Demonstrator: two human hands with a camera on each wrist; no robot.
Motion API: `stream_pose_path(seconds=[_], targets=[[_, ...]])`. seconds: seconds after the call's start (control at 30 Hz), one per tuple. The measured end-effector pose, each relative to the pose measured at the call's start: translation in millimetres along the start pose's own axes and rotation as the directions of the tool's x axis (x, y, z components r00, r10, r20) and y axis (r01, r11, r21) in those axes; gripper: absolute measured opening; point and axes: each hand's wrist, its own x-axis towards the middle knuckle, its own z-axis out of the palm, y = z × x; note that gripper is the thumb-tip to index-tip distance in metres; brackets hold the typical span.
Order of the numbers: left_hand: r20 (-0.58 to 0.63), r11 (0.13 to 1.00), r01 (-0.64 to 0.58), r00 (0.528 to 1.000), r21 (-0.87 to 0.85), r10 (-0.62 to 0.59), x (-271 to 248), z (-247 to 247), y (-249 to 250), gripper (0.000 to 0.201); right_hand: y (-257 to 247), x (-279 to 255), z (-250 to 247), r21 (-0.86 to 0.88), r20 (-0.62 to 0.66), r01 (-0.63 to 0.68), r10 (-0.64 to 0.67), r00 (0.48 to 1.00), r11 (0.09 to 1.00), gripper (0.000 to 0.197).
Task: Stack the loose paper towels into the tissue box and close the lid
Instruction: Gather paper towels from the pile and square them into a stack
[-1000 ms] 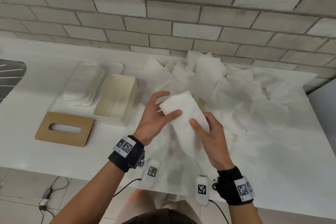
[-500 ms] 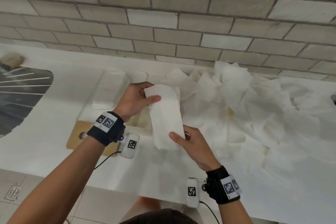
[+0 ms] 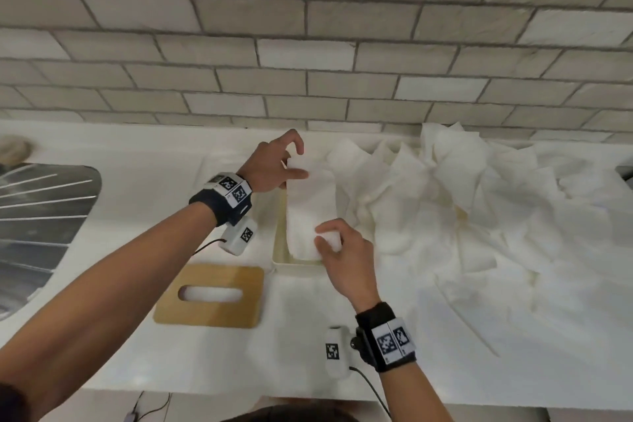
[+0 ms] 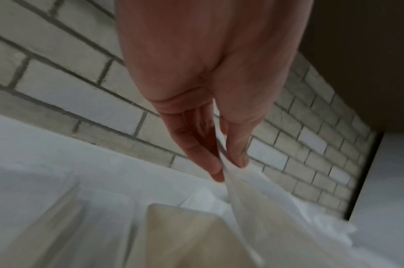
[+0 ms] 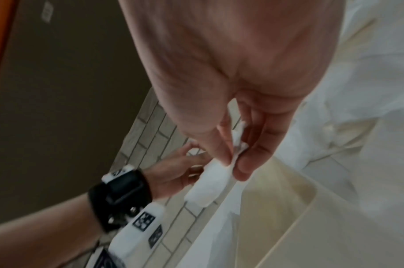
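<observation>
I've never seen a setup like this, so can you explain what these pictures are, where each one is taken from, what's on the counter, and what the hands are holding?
There is no machine here: a person works with bare hands and wears three cameras. The wide picture comes from a camera on the head, looking down at a white counter. The two close pictures come from cameras strapped to each wrist, looking along the fingers.

On the counter lie an open cream tissue box, its wooden lid with a slot beside it, and a big pile of loose paper towels.

The left hand pinches the far end of one folded paper towel, and the right hand pinches the near end. Together they hold it over the box.
</observation>
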Motion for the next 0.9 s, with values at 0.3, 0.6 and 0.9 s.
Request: stream_pose_path(seconds=[0.3,0.6,0.9], targets=[[0.092,0.888,-0.002,0.995,0.459,-0.045,8.6,33.3,-39.4,0.02,-3.9,61.6,72.3,-0.572,0.241,-0.038,0.212,0.947,0.82,0.027],[0.012,0.839,0.13,0.987,0.528,-0.161,-40.7,79.0,-67.7,0.042,-17.6,53.9,45.0,-0.555,0.265,-0.096,0.285,0.921,0.827,0.031],[-0.141,0.967,-0.039,0.987,0.251,0.077,-118.5,112.1,9.8,0.02,103.2,-29.6,-87.0,-0.477,-0.203,-0.505,0.469,0.859,0.719,0.078]])
